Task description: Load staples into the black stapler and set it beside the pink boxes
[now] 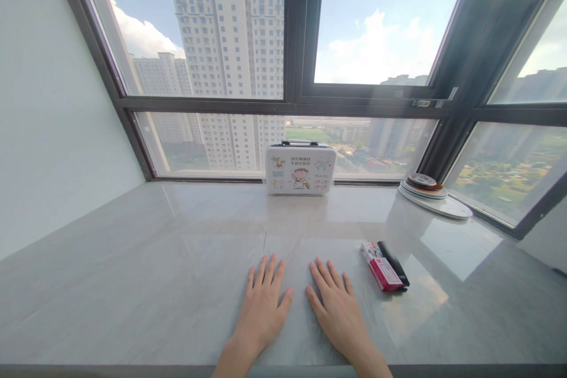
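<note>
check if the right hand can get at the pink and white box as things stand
Probably yes: the right hand lies palm down, and the pink and white box sits close by to its right, with nothing standing between them.

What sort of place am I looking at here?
Probably a room high up in a residential tower. The large window looks down on a green field and across at a tall building, while a broad, glossy ledge runs up to the glass.

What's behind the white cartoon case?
The window, with tall buildings and a green field outside. The white case covers whatever is right behind it, so that can't be seen.
</note>
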Tool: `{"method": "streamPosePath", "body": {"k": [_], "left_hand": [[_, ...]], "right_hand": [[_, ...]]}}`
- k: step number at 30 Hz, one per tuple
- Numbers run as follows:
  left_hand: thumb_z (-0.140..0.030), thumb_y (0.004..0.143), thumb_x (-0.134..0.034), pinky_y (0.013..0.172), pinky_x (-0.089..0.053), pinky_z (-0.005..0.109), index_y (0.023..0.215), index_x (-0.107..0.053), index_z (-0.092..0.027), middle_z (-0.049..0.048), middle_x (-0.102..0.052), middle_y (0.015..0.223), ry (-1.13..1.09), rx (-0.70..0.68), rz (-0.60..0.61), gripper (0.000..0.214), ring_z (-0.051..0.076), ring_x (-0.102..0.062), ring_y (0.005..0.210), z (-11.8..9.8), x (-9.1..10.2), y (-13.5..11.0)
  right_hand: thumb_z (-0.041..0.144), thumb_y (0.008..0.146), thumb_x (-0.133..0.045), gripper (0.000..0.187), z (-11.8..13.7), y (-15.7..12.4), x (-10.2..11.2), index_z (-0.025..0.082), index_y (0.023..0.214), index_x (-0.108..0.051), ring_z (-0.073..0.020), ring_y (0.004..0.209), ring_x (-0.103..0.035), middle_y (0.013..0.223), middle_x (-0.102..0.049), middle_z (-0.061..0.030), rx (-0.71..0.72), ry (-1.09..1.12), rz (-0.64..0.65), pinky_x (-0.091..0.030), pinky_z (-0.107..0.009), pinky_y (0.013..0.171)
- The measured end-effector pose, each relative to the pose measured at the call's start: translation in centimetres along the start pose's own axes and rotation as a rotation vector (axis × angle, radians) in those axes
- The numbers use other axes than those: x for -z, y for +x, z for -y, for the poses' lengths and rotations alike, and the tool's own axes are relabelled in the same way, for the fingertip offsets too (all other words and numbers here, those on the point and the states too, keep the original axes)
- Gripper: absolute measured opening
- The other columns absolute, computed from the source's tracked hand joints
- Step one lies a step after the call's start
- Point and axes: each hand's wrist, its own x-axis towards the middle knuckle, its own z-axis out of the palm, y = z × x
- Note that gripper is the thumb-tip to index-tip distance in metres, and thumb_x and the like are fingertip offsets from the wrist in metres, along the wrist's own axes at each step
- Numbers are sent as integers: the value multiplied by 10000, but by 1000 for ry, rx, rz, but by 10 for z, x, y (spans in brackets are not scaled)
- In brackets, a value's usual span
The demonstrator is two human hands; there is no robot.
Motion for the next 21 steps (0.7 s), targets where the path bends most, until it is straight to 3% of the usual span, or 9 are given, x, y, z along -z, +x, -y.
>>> {"method": "streamPosePath", "body": {"k": [21], "left_hand": [[-533,1029,-339,1274,-164,592,1621,-281,-311,10,-165,1714,-8,-5,4,635,294,-104,1590,0,2,-1]], "right_hand": [[549,1047,-272,612,1,0,1,343,1623,-279,-267,1581,-142,1688,-218,43,-2,9,1,-93,-534,1270]]}}
